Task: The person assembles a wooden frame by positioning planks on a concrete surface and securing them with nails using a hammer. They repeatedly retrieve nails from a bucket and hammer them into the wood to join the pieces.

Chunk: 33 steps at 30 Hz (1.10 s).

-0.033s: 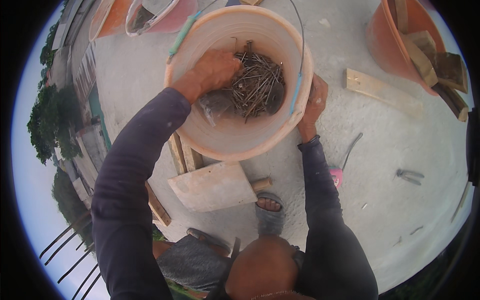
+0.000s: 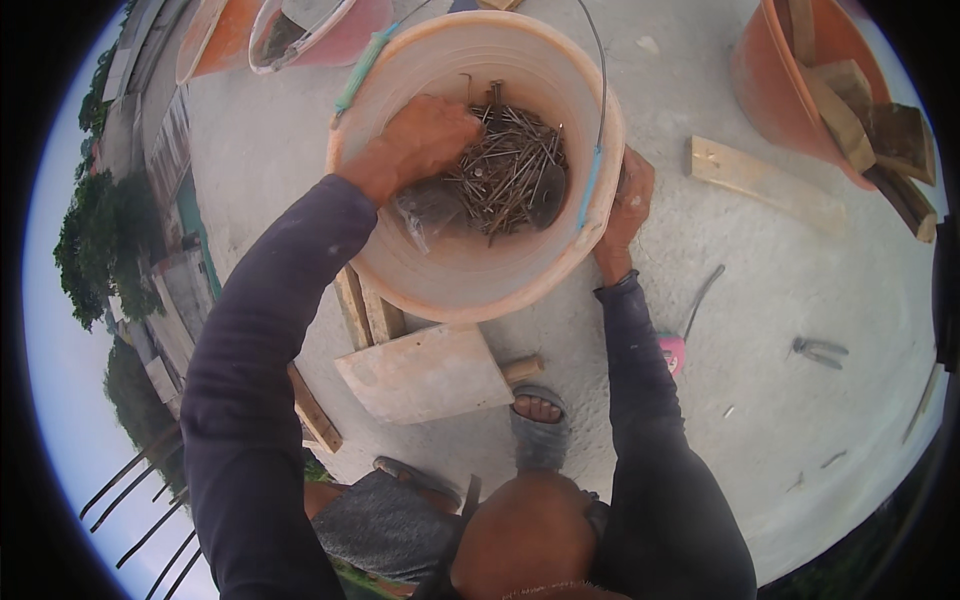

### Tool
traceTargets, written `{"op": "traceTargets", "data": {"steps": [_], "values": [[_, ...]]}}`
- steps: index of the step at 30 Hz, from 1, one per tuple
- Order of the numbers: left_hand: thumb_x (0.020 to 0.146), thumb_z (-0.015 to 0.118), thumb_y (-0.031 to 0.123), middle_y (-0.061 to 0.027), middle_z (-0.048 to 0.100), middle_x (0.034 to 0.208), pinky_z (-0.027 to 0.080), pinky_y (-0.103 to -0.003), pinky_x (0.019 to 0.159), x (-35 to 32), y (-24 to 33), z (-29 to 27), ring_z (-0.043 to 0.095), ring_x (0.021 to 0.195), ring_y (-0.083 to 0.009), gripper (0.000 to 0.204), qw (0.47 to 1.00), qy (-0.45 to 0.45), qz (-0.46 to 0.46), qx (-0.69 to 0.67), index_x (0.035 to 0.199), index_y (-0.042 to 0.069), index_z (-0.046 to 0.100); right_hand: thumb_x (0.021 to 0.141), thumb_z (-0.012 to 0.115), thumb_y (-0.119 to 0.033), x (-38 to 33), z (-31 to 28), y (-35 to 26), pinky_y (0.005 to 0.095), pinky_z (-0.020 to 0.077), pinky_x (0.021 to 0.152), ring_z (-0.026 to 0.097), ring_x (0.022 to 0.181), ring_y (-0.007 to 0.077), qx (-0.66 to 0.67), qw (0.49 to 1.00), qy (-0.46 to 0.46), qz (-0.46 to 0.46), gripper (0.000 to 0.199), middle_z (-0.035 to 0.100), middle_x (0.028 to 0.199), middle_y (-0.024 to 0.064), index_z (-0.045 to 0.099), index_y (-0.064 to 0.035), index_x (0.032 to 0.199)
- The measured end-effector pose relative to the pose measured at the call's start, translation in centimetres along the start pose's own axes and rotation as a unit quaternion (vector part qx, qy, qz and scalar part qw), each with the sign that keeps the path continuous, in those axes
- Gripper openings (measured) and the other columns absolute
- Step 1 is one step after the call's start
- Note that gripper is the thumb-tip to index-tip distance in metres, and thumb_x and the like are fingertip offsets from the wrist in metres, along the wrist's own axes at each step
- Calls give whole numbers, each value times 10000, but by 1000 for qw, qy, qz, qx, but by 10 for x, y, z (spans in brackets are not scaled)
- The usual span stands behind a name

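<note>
A pale orange bucket [image 2: 470, 285] with a wire handle is held up in front of me over a concrete floor. A heap of long rusty nails [image 2: 515, 170] lies in its bottom, beside a crumpled clear plastic bag [image 2: 425, 212]. My left hand [image 2: 420, 140] reaches down inside the bucket, its fingers curled into the left side of the nail heap. My right hand [image 2: 628, 205] grips the bucket's outer wall and rim on the right side.
A wooden board [image 2: 425, 372] and some battens lie below the bucket, near my sandalled foot [image 2: 540, 420]. A pink-handled tool [image 2: 672, 350] and pliers [image 2: 820, 350] lie to the right. An orange tub [image 2: 770, 80] of wood scraps, a plank [image 2: 765, 180] and a pink basin [image 2: 330, 35] stand further off.
</note>
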<state>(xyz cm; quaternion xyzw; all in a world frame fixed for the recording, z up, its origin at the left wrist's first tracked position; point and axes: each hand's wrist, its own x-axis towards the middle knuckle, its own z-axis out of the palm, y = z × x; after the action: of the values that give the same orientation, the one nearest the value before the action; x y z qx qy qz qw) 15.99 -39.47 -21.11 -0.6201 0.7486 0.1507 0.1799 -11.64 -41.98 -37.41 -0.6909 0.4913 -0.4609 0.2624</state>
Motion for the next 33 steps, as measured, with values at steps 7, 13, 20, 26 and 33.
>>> {"op": "traceTargets", "data": {"steps": [7, 13, 20, 26, 33], "values": [[993, 725, 165, -237, 732, 947, 556, -469, 861, 8, -18, -23, 718, 892, -398, 162, 941, 186, 23, -281, 1060, 18, 743, 916, 754, -87, 4, 1, -3, 497, 508, 1036, 652, 1173, 397, -12, 1000, 2, -7, 408, 696, 1238, 197, 671, -26, 1310], [1037, 709, 178, -125, 777, 1002, 556, -338, 715, 6, -4, -45, 668, 748, -176, 227, 874, 56, -118, -468, 1114, -33, 741, 922, 754, -82, 6, 3, -1, 496, 508, 1035, 651, 1176, 396, -15, 1000, 4, -6, 407, 695, 1240, 197, 668, -29, 1316], [1004, 649, 82, -135, 793, 1016, 600, -374, 717, 3, -12, -28, 750, 827, -232, 211, 867, 97, -86, -481, 1171, -1, 748, 922, 754, -83, 5, 3, 0, 495, 511, 1030, 651, 1180, 394, -15, 1000, 4, -14, 416, 694, 1245, 195, 662, -34, 1324], [897, 650, 37, -169, 792, 1053, 618, -483, 841, 4, -9, 8, 767, 973, -366, 236, 997, 75, -7, 16, 1089, 74, 782, 918, 753, -85, 5, 2, 1, 495, 509, 1037, 647, 1187, 395, -12, 1000, -6, -15, 423, 696, 1245, 194, 663, -33, 1327], [964, 711, 177, -132, 793, 986, 604, -421, 727, 2, 4, -8, 764, 860, -315, 174, 963, 119, -99, -220, 1052, 57, 801, 917, 751, -90, 4, 3, 3, 494, 501, 1051, 646, 1192, 398, 9, 1000, 0, 7, 402, 698, 1251, 192, 677, -29, 1308]]}}
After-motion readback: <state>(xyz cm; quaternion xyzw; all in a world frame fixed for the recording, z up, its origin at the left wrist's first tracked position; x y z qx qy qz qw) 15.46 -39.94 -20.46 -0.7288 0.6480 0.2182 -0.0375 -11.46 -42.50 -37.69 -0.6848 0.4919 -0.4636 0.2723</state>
